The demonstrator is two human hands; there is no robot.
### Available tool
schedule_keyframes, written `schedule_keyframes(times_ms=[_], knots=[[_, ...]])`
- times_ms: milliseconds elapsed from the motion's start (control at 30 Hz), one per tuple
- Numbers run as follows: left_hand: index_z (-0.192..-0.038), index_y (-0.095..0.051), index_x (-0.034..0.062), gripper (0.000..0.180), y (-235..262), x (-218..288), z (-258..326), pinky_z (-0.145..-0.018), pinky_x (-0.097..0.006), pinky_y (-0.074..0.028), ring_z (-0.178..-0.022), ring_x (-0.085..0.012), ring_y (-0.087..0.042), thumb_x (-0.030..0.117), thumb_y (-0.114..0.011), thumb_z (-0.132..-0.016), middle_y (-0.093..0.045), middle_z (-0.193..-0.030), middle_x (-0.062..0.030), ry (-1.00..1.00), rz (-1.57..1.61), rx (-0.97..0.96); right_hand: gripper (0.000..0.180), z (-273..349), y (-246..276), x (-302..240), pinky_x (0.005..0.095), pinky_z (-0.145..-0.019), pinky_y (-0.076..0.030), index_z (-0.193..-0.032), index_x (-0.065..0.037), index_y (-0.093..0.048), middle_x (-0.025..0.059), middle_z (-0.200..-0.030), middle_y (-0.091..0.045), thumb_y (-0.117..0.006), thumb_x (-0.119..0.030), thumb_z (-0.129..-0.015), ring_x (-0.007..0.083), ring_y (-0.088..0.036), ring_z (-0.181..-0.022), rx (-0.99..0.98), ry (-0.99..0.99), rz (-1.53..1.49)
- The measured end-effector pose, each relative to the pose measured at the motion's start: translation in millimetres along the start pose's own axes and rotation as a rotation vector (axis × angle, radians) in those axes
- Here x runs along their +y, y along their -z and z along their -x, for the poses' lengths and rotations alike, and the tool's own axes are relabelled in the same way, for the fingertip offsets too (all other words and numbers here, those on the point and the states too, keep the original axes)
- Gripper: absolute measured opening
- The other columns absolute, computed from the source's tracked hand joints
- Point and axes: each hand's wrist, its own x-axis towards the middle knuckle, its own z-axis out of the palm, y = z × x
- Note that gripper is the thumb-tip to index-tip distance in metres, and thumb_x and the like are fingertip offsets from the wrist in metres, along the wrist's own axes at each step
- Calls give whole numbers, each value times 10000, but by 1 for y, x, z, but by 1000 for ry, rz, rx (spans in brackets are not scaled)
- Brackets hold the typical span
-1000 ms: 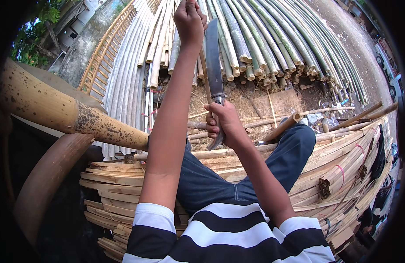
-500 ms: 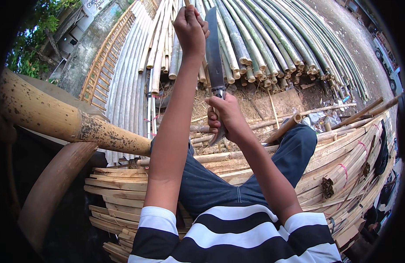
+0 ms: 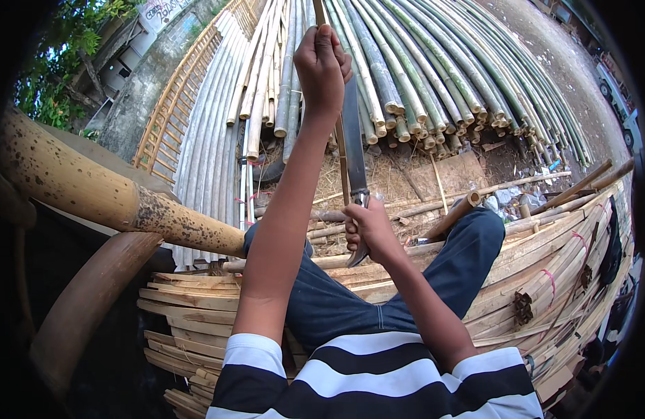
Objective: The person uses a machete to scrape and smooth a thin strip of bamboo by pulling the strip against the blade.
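Note:
Closed fingers of my left hand (image 3: 324, 70), raised at the top middle, grip a narrow bamboo strip (image 3: 344, 164). Its upper end sticks out above the fist, and its lower part hangs upright below. My right hand (image 3: 371, 227), lower and nearer to me, wraps round the handle of a machete (image 3: 352, 140). The long dark blade points up and away, close along the right side of the strip; whether they touch I cannot tell. The blade's tip is partly hidden near my left fist.
Long bamboo poles (image 3: 434, 84) lie stacked ahead. Split bamboo slats (image 3: 190, 305) surround my seat. A thick speckled pole (image 3: 71, 171) reaches in from the left. Corrugated sheets (image 3: 207, 140) and a bamboo ladder-like frame (image 3: 172, 119) lie at far left. Litter (image 3: 501, 195) lies at right.
My right hand has drawn the machete down toward me and slightly right. My left hand has also come down and right, and more of the strip shows beside the blade.

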Motion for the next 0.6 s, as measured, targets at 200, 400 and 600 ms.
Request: schedule_keyframes(times_ms=[200,400,600], knots=[[-771,-412,80,319,-12,-7,-2,-357,-229,-178,-397,-39,-262,284,-416,-1016,-297,-556,37,-27,-100,52,181,16,-6,-36,241,-348,-329,-835,-84,-400,12,-586,-433,-575,-129,-842,88,-389,-394,-40,44,-55],[-749,-402,78,328,-19,-14,-2,-354,-231,-206,-391,-37,-300,267,-414,-1017,-317,-542,37,-97,-285,165,192,1,-13,-56,255,-353,-351,-848,-90,-400,18,-585,-444,-581,-151,-867,94,-391,-394,-21,111,-49],[-747,-408,84,334,-14,-18,-3,-348,-224,-193,-387,-30,-293,279,-408,-1019,-303,-522,49,-95,-314,157,203,16,26,46,256,-357,-311,-876,-92,-375,17,-593,-413,-572,-120,-835,93,-359,-391,112,-226,-235]])
